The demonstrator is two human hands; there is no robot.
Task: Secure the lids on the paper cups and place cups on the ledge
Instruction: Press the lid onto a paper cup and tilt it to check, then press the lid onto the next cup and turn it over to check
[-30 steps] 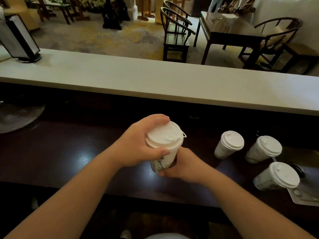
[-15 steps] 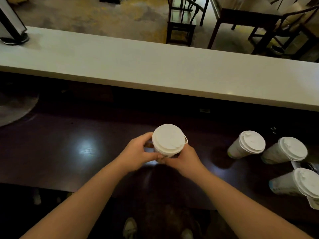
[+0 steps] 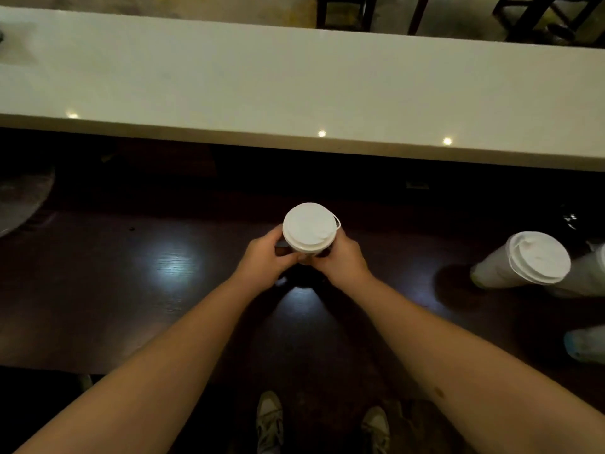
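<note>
Held cup (image 3: 307, 253): upright at the middle of the dark table (image 3: 131, 290), mostly hidden under its white lid (image 3: 309, 228); whether its base touches the table cannot be told
Left hand (image 3: 265, 260): grip curled round the cup's left side, just below the lid
Right hand (image 3: 342, 257): grip curled round the cup's right side, thumb near the left thumb at the front
Ledge (image 3: 294, 86): pale, beyond the table, bearing 0 cups
Second cup (image 3: 520, 262): lidded, well to the right on the table, with parts of 2 more at the right edge
Shoes (image 3: 270, 421): below the table edge
</note>
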